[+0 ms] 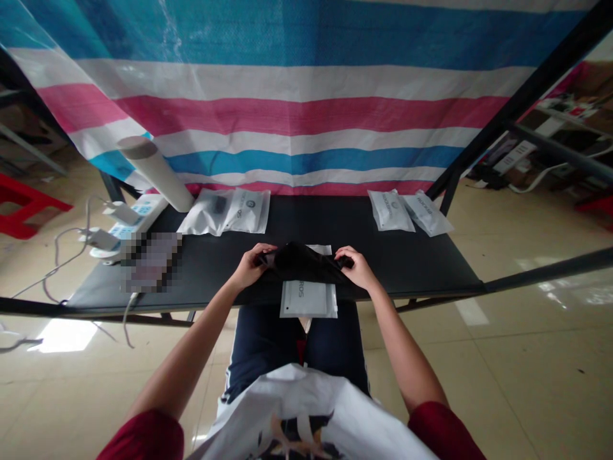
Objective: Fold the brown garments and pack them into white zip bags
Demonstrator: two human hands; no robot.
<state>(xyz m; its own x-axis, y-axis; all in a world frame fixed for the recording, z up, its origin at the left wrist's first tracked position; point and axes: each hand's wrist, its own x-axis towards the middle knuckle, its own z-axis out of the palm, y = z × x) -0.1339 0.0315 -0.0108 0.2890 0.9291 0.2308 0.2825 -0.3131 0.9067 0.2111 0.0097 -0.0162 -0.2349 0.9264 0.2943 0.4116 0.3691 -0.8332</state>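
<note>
Black cloth [306,265] stretched btw. two hands, above a white pouch [309,301] at the near table edge.
L hand [251,265] pinches one end of the cloth, R hand [355,266] pinches the other; fingers are pressed together on both sides, middle raised a bit. The cloth is over the dark table [421,265] & hides the pouch's middle; whether they touch, I can't tell. My judgement: cloth is prob. light & soft, w/ little stiffness, so it will sag or fold if held at 1 place only; best hold is at both ends, w/ thumb & fingertips. Not fragile, I think, maybe a bit slippery. Pouch seems thin, flat & smooth plastic, prob. slides easily; better to take it by its near edge, which sticks out past the table.
</note>
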